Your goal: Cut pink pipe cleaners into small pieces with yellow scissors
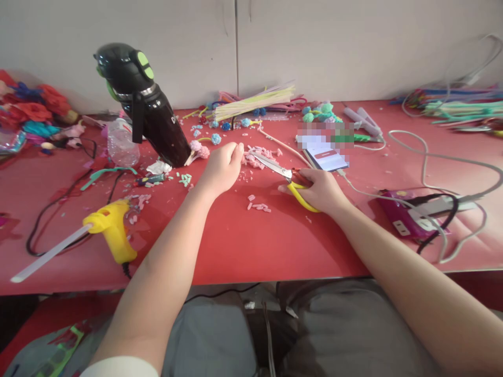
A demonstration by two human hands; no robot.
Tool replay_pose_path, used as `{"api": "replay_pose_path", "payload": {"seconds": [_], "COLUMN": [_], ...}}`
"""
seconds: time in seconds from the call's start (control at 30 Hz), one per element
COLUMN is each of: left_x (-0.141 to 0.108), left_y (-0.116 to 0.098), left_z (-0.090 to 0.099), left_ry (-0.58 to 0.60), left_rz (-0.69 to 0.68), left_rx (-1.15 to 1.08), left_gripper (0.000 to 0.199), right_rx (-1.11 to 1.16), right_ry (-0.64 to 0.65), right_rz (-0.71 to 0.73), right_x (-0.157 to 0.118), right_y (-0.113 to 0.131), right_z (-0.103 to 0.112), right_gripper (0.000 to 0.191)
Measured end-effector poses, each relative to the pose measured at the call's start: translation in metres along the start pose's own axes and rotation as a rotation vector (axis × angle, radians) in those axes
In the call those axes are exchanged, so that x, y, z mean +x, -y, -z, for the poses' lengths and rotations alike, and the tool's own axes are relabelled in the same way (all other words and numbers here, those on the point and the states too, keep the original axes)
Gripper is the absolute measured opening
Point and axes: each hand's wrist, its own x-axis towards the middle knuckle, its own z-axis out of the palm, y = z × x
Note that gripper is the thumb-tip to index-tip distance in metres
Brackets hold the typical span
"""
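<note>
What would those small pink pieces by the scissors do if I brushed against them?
The pink pieces look tiny, so they're probably very light and easily scattered. They lie loose on the red table, so a push would likely spread them rather than move one clump. Their short, stubby shape suggests some might roll slightly.

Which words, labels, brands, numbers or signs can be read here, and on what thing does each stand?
"D": on the black bottle; the lettering after it and the small marks above are too blurred.
Phone: screen text too small to read.
No other text is readable.
</note>
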Motion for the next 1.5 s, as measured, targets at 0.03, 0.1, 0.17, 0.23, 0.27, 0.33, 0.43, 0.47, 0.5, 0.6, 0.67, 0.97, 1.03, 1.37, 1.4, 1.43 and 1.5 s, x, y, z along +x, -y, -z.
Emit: {"api": "replay_pose_path", "payload": {"seconds": [0.03,0.1,0.17,0.23,0.27,0.33,0.43,0.47,0.5,0.6,0.67,0.97,1.03,1.37,1.4,1.43,1.5], "left_x": [0.000,-0.001,-0.001,-0.001,-0.001,-0.001,-0.001,-0.001,-0.001,-0.002,-0.003,-0.011,-0.010,0.006,0.007,0.009,0.011], "left_y": [0.000,-0.001,-0.003,-0.005,-0.006,-0.007,-0.007,-0.007,-0.008,-0.009,-0.010,-0.014,-0.011,0.022,0.027,0.031,0.037], "left_z": [0.000,0.000,0.001,0.002,0.002,0.002,0.002,0.002,0.003,0.009,0.014,0.019,0.015,-0.005,-0.006,-0.007,-0.009], "left_ry": [0.002,0.007,0.014,0.021,0.025,0.031,0.035,0.041,0.049,0.087,0.138,0.610,0.477,0.094,0.091,0.091,0.091], "left_rz": [-0.004,-0.005,0.003,0.013,0.018,0.026,0.034,0.037,0.039,0.035,0.044,0.152,0.161,0.103,0.119,0.133,0.160], "left_rx": [-0.002,-0.004,-0.008,-0.013,-0.016,-0.026,-0.036,-0.036,-0.033,-0.023,-0.025,-0.024,0.025,0.180,0.208,0.232,0.263], "left_gripper": [0.046,0.046,0.045,0.045,0.045,0.044,0.044,0.044,0.044,0.043,0.044,0.054,0.054,0.013,0.014,0.015,0.017], "right_rx": [-0.001,-0.002,-0.001,0.000,-0.002,-0.007,-0.005,0.000,0.007,0.018,0.016,0.000,0.004,0.058,0.053,0.049,0.040], "right_ry": [0.001,0.000,-0.001,0.000,0.002,0.002,-0.001,-0.002,-0.006,-0.025,-0.036,-0.029,-0.034,-0.122,-0.116,-0.111,-0.103], "right_rz": [-0.003,-0.009,-0.012,-0.018,-0.020,-0.022,-0.040,-0.050,-0.057,-0.047,-0.029,-0.026,-0.031,-0.063,-0.061,-0.059,-0.054], "right_x": [0.000,0.000,0.000,0.001,0.001,0.001,0.002,0.002,0.002,0.002,0.002,0.002,0.002,0.002,0.002,0.002,0.003], "right_y": [0.000,0.000,0.000,0.000,-0.001,-0.001,-0.001,-0.001,-0.001,-0.001,-0.002,-0.001,-0.001,0.002,0.003,0.003,0.004], "right_z": [0.000,0.000,-0.001,-0.001,-0.001,-0.001,-0.002,-0.002,-0.002,-0.003,-0.003,-0.002,-0.002,-0.002,-0.002,-0.002,-0.002], "right_gripper": [0.082,0.081,0.081,0.081,0.080,0.079,0.078,0.077,0.076,0.074,0.073,0.074,0.073,0.070,0.071,0.072,0.073]}}
